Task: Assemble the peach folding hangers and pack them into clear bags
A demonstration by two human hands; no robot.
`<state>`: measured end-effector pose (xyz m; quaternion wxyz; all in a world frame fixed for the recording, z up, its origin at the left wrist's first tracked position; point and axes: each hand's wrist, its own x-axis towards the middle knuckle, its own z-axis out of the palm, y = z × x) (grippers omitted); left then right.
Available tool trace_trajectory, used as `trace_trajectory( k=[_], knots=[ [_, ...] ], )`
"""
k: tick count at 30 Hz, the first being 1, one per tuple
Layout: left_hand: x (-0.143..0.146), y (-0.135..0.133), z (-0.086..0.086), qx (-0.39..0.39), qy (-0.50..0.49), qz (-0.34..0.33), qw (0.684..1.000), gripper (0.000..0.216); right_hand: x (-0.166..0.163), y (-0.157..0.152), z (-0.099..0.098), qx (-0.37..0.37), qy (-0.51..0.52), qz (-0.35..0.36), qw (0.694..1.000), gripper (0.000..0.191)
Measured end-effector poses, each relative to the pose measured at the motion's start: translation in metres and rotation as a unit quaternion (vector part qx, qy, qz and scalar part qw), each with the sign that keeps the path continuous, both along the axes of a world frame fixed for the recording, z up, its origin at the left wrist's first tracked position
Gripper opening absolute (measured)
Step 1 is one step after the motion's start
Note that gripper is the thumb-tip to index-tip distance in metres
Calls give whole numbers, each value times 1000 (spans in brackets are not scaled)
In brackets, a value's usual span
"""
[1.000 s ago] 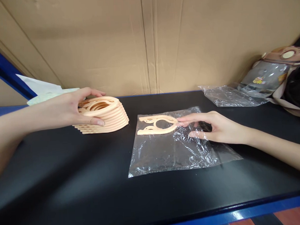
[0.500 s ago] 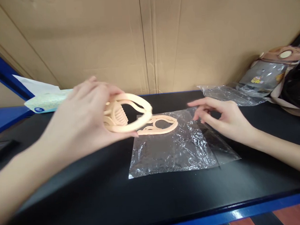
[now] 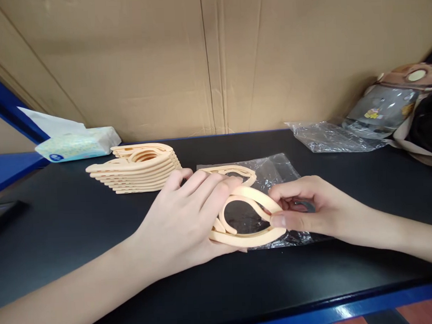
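- The left hand (image 3: 193, 211) is holding one peach folding hanger (image 3: 248, 239) by its left end.
- The right hand (image 3: 314, 205) is pinching the pointy right end of that same hanger, with the thumb on top.
- The held hanger is over the clear bag (image 3: 279, 169), and I cannot tell if it touches the bag.
- Another hanger (image 3: 251, 177) lies flat on the bag, just behind the held one, and the left hand hides part of it.
- A neat stack of hangers (image 3: 141, 173) sits on the black counter (image 3: 296, 278), to the left of the bag.
- A tissue pack (image 3: 81, 143) is behind the stack.
- A see-through bottle (image 3: 387, 107) is far right, by a second clear bag (image 3: 325, 135).
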<state>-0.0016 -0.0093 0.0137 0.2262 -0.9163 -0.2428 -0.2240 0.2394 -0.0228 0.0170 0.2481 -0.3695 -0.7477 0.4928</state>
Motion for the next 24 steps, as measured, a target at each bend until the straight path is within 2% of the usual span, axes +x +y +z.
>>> trace_trajectory(
  k=[3, 5, 18, 24],
  knots=[
    [-5, 5, 0, -23, -7, 7, 1000, 87, 3, 5, 0, -39, 35, -30, 998, 27],
    [-9, 8, 1, -38, -16, 10, 999, 90, 5, 9, 0, -39, 40, -47, 997, 28],
    [-23, 15, 3, -100, -72, 34, 992, 76, 19, 18, -1, -23, 15, -69, 997, 26],
    [-26, 19, 2, -145, -79, 13, 986, 65, 24, 21, -2, 3, 3, -57, 998, 24]
  ],
)
